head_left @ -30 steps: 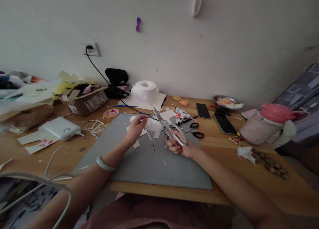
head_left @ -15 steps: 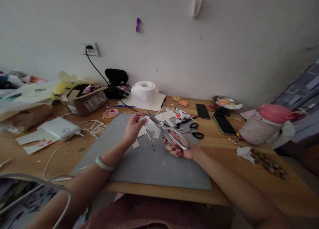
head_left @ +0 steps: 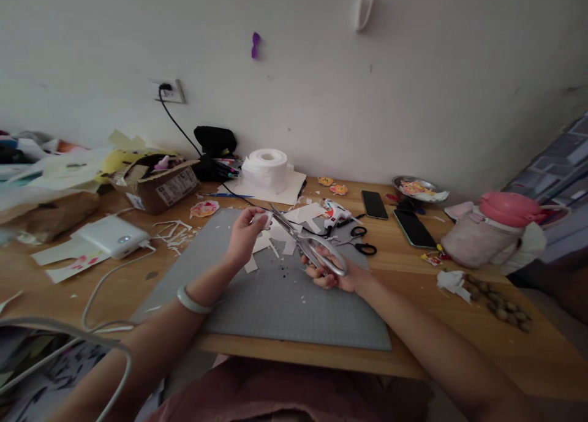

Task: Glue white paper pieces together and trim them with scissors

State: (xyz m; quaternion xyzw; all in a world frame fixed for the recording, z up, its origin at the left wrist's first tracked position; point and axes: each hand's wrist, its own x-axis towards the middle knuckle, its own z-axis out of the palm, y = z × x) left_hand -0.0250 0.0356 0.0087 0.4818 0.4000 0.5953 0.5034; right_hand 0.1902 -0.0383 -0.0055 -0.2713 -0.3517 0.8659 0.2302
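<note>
A person seated at a wooden tabletop [head_left: 459, 324] works over a grey cutting mat [head_left: 275, 299], the landmark for everything here. Above the far part of the mat, the left hand [head_left: 242, 241] pinches a small white paper piece [head_left: 264, 219] between thumb and fingertips; the piece is too small and pale to show its shape. The right hand [head_left: 331, 272] is wrapped around the handles of silver scissors [head_left: 305, 243], whose blades point toward the paper piece; whether the blades bite into the paper or merely meet its edge cannot be made out. Beneath both hands, white paper scraps [head_left: 285, 237] litter the far end of the mat.

Behind the mat stands a toilet paper roll [head_left: 266, 168]. Just right of the mat lie small black-handled scissors [head_left: 361, 239] and a glue gun [head_left: 336, 214], with two phones [head_left: 390, 217] a little farther right. Well to the right of the mat sits a pink-lidded bottle [head_left: 493, 229], partly wrapped in a cover. Left of the mat rests a white device [head_left: 113, 236] whose cable runs off toward the near edge, and a cardboard box [head_left: 163, 183] behind it. Both forearms are cut off by the lower frame; a pale bracelet [head_left: 192, 301] circles the left wrist.
</note>
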